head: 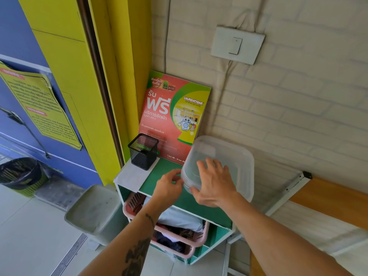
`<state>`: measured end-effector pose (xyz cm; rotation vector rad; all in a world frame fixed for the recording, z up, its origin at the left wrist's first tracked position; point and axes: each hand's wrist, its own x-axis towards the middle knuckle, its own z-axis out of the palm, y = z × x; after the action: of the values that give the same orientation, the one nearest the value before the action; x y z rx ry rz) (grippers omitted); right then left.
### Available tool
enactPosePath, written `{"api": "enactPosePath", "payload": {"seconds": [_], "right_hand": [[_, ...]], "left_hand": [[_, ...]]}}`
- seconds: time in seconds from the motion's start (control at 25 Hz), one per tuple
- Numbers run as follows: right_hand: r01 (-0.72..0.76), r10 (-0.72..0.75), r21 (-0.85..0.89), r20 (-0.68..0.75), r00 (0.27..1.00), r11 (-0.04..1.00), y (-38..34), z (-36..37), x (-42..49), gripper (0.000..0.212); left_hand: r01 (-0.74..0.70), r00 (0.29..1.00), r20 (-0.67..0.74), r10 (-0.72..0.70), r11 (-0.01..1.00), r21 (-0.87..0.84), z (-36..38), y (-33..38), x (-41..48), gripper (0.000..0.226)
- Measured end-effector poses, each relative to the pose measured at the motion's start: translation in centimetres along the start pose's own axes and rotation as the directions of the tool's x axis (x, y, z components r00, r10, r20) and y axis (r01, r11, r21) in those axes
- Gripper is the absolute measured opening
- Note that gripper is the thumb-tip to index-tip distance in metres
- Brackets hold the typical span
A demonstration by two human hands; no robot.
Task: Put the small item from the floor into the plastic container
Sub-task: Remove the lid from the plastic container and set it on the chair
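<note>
A clear plastic container [225, 162] with its lid on stands at the right end of a small green shelf unit [159, 180], close against the white brick wall [298, 116]. The right hand [214, 183] lies spread over the lid's near corner, fingers open and thumb under the rim. The left hand [169, 184] is just beside the container's left edge, fingers pinched together; whether the small item is between them cannot be told.

Behind the container a red-and-green poster [171, 116] leans on the wall, printed "LAUNDRYBAR" with Thai lettering. A black mesh pen holder [143, 151] stands on a white sheet at the shelf's left corner. Below the top, pink laundry baskets [185, 238] hold clothes. A grey bin [93, 212] sits left of the shelf, a dark wastebasket [20, 174] farther left, and a light switch [238, 45] above.
</note>
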<state>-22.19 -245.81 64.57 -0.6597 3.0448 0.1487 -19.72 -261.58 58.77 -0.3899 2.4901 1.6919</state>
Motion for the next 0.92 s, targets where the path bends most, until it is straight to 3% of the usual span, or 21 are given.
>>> {"api": "enactPosePath", "payload": {"seconds": [0.32,0.64,0.92], "right_hand": [[0.020,-0.019,-0.059,0.017,1.000,0.998,-0.5,-0.4,0.3,0.074],[0.207,-0.214,-0.245,-0.003,0.977,0.947,-0.5,-2.1,0.9,0.079],[0.292,-0.288,-0.255,0.053,0.956,0.922,-0.2,-3.0,1.0,0.079]], "left_hand": [[0.016,0.998,0.065,-0.009,0.995,-0.098,-0.4,-0.9,1.1,0.031],[0.044,0.996,0.076,-0.036,0.993,-0.111,-0.6,-0.4,1.3,0.031],[0.105,0.990,0.111,-0.086,0.978,-0.178,-0.5,0.6,1.2,0.030]]}}
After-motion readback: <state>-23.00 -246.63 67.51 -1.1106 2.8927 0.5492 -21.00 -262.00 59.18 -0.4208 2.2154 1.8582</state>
